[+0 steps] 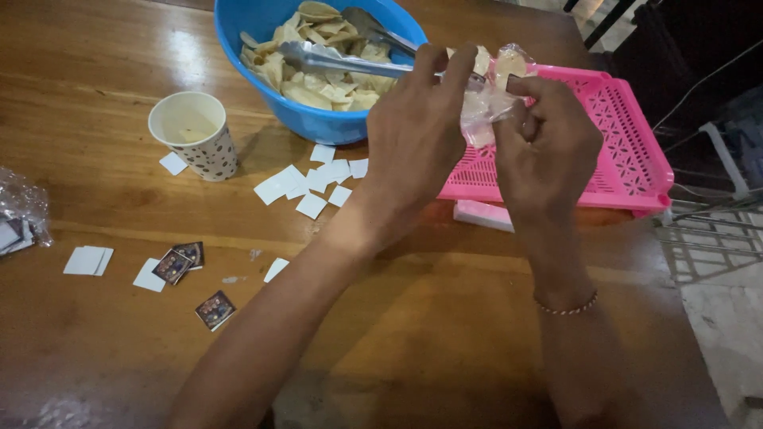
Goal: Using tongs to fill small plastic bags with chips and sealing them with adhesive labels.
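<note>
1. Wooden worktop carries a blue bowl of chips.
2. Both hands, left hand and right hand, pinch a clear plastic bag just right of the bowl.
3. Bag contents are hard to make out; metal tongs are partly hidden.

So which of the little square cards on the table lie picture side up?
The three printed cards at lower left, two overlapping, one apart; the rest show blank white.

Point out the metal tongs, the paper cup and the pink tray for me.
metal tongs (pixel 334 57): head view, on the near arm.
paper cup (pixel 208 152): head view, on its dotted side wall.
pink tray (pixel 632 155): head view, on its bare right-hand mesh.
</note>
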